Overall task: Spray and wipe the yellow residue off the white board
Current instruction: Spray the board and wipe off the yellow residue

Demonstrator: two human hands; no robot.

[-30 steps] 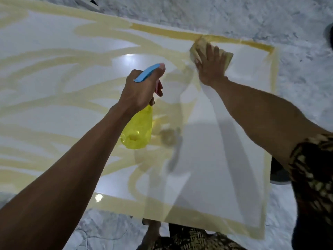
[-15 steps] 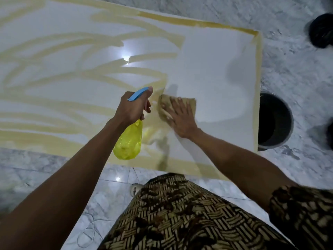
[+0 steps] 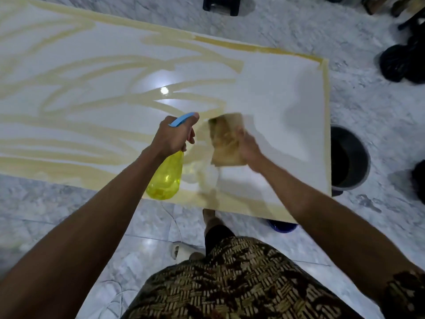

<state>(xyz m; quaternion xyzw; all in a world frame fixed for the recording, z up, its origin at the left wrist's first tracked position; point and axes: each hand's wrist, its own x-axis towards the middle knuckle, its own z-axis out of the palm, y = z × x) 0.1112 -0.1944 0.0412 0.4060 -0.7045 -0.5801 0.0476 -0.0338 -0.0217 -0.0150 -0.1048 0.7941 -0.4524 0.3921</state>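
Item, nearest: my patterned brown garment (image 3: 241,282), low in view, over the marbled floor (image 3: 147,245).

Item: spray bottle (image 3: 166,178), yellow body, blue trigger head. My left hand (image 3: 173,137) holds it by the neck, fingers curled round, thumb lying along the blue top. The bottle hangs over the near edge of the white board (image 3: 276,93).

Item: cloth (image 3: 226,141), tan and stained, just right of the bottle, over the board's near-right area. My right hand (image 3: 249,148) is at its right side, blurred; the fingers seem to hold the cloth, but whether it lies flat on the board I cannot tell.

Item: the white board, long, lying flat. Its right portion is wiped white; yellow residue (image 3: 76,143) streaks the left and middle and lines the near, far and right edges.

Item: dark bucket (image 3: 349,157), beside the right edge, partly under it.

Item, farthest: dark objects (image 3: 400,63) on the floor beyond the far-right corner.
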